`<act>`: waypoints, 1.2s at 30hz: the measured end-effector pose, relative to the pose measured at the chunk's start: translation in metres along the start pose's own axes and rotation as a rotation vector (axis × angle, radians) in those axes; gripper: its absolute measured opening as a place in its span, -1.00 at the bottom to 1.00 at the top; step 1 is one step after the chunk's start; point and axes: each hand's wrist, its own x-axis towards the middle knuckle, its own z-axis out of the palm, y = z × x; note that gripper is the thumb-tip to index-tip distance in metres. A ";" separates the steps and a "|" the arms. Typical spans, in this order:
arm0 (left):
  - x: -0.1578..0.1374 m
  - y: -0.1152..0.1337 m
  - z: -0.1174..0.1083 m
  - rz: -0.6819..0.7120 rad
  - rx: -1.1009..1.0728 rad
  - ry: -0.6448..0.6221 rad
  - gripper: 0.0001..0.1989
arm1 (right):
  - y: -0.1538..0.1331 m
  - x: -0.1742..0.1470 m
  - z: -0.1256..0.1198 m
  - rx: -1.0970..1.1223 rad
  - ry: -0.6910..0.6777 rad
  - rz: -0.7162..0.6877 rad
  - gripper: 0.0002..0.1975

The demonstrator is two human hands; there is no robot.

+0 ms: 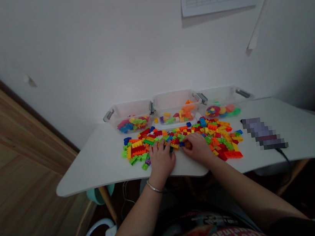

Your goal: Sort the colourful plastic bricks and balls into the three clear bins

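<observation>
A broad pile of colourful toy building bricks (138,150) lies on the white table (94,169). My left hand (162,162) rests palm down on the near edge of the pile, its fingers spread over the bricks. A dark green piece shows partly by its thumb, and I cannot tell whether the hand touches it. To the right, my right hand (198,148) is closed in a pinch around a small blue brick (182,144). A dark yellow or orange piece adjoins that brick, partly covered by the fingers.
Behind the pile stand three clear plastic bins: the left bin (128,108), middle bin (172,99) and right bin (220,96), each holding colourful pieces. A blurred phone-like device (264,133) with a cable lies at right. The wall (138,58) rises behind.
</observation>
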 end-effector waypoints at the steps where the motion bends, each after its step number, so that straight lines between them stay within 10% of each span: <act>1: 0.000 0.000 0.000 -0.001 -0.002 -0.001 -0.53 | 0.002 0.000 0.001 0.049 0.033 0.025 -0.86; 13: 0.000 0.000 -0.001 0.002 -0.008 -0.012 -0.53 | 0.010 0.027 -0.012 0.397 0.350 0.279 -0.73; 22: 0.000 0.000 -0.002 0.005 -0.022 -0.015 -0.53 | 0.030 0.112 -0.055 0.485 0.578 0.302 -0.69; 36: 0.000 -0.001 -0.002 0.008 -0.019 -0.021 -0.52 | 0.017 0.165 -0.036 -0.016 0.173 0.421 -0.77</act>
